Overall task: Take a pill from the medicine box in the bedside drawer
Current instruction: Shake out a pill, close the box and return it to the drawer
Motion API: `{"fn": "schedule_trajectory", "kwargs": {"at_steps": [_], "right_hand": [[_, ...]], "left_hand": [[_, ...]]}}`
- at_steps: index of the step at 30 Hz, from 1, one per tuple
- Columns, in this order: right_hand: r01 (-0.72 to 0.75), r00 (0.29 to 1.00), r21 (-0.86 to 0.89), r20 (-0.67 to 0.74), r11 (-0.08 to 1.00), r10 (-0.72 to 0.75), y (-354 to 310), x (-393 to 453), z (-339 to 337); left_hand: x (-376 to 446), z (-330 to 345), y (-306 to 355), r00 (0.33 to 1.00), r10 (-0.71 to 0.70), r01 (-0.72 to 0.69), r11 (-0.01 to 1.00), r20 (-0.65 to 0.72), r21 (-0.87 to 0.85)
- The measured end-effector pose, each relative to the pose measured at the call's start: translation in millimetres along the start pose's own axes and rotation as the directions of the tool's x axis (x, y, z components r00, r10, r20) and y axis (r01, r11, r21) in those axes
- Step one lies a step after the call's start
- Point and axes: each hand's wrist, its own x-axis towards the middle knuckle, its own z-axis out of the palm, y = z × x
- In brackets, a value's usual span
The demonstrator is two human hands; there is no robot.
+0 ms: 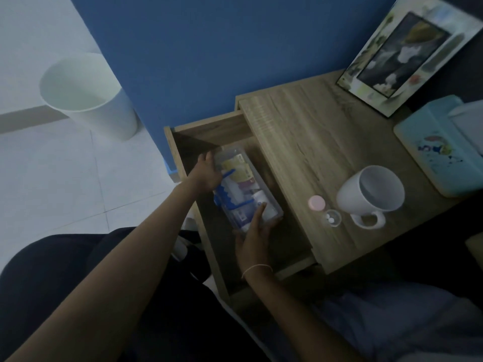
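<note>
Left hand: the left hand (207,173) is down in the open drawer (183,150), fingers wrapped on the far end of the medicine box (245,189), gripping it.
Right hand: the right hand (254,236) clamps the near end of the same box, thumb lying over its top, a thin band on the wrist.
Medicine box: clear plastic with blue clips, packed with cartons and a white bottle, sitting lengthwise inside the drawer, close to the edge of the bedside table (308,152); whether it rests on the drawer floor or is just lifted, I cannot tell.
Table top, near front edge: a small clear cup (332,218) with white pills (329,218) in it, a pink cap (316,202) just beside it.
Mug: a white mug (369,197) stands right next to the little cup, handle pointing to the front edge.
Back corner: a framed picture (402,56) leans there.
Right edge: a pale blue box (436,150).
Floor: a white bin (91,95) well apart, off to the left.
</note>
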Motion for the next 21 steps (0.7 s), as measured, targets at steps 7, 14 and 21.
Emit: {"fn": "schedule_trajectory", "kwargs": {"at_steps": [7, 14, 21], "right_hand": [[0.211, 0.962, -0.307, -0.102, 0.928, -0.253, 8.0, 9.4, -4.8], [0.266, 0.953, -0.348, -0.048, 0.899, -0.3, 14.1, 13.6, -3.3], [0.406, 0.873, -0.345, -0.127, 0.846, -0.471, -10.8, 30.4, -35.2]], "left_hand": [[-3.8, 26.4, -12.2, 0.94, 0.341, -0.291, 0.838, -0.026, 0.462], [-3.7, 37.5, -23.5, 0.938, 0.345, -0.313, 0.81, 0.03, 0.496], [-13.1, 26.3, -11.7, 0.919, 0.375, -0.262, 0.816, -0.126, 0.515]]}}
